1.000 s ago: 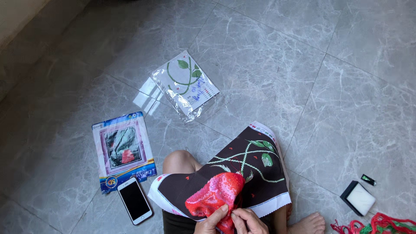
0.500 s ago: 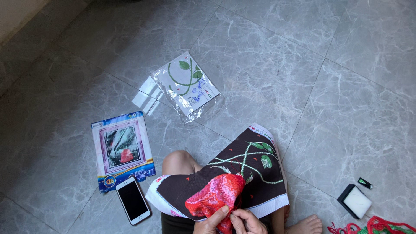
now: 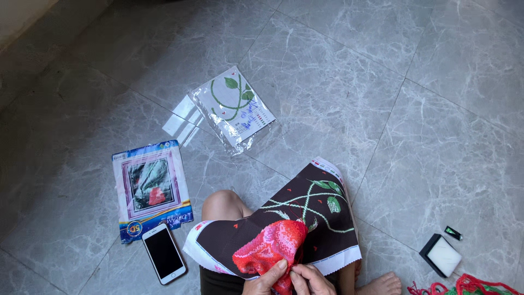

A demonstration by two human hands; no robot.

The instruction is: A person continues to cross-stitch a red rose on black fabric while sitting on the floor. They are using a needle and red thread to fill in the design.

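A dark brown cross-stitch cloth (image 3: pixel 305 218) with a red flower and green stems lies over my knee (image 3: pixel 221 205). At the bottom edge of the view, my left hand (image 3: pixel 266 280) pinches the red stitched part from the left. Touching it from the right, my right hand (image 3: pixel 312 278) has its fingers closed on the same red patch; a needle is too small to make out. Both hands are cut off by the frame edge.
On the grey marble tile floor lie a phone (image 3: pixel 164 253), a printed kit packet (image 3: pixel 151 187), a clear bag with a leaf pattern sheet (image 3: pixel 233 106), a small white box (image 3: pixel 441 255), a tiny dark green item (image 3: pixel 453 233), red and green threads (image 3: pixel 464 285). My bare foot (image 3: pixel 382 284) rests at bottom right.
The view has shifted slightly; my fingers keep working on the red patch in nearly the same spot. Nothing on the floor has moved.
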